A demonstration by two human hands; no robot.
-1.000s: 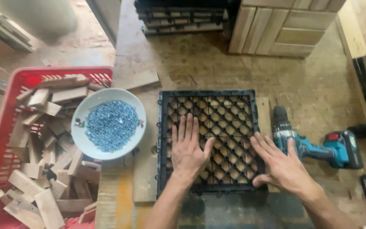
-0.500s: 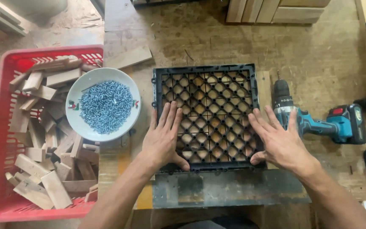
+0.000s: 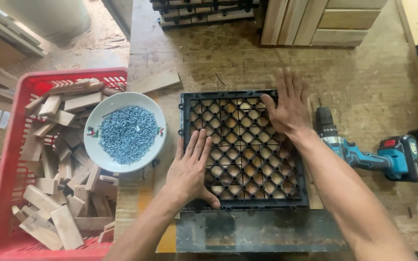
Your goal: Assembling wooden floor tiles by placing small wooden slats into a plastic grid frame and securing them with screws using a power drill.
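Both hands are flat and spread on the black plastic lattice tile base [image 3: 244,149], gripping nothing: left hand [image 3: 190,169] on its lower-left part, right hand [image 3: 287,107] on its upper-right corner. The tile lies flat on the worn wooden workbench [image 3: 364,77]. It looks stiff, light and probably a bit slidey, so I'd grab it by the outer frame edges. White bowl of screws [image 3: 125,131] just left of it, teal cordless drill [image 3: 368,153] just right.

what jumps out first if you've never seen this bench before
A square black plastic grid tile lies mid-bench, with the left hand flat on its near-left edge and the right hand on its far-right corner. Left of it, a white plate of screws rests on a red crate of wood offcuts; a teal cordless drill lies right.
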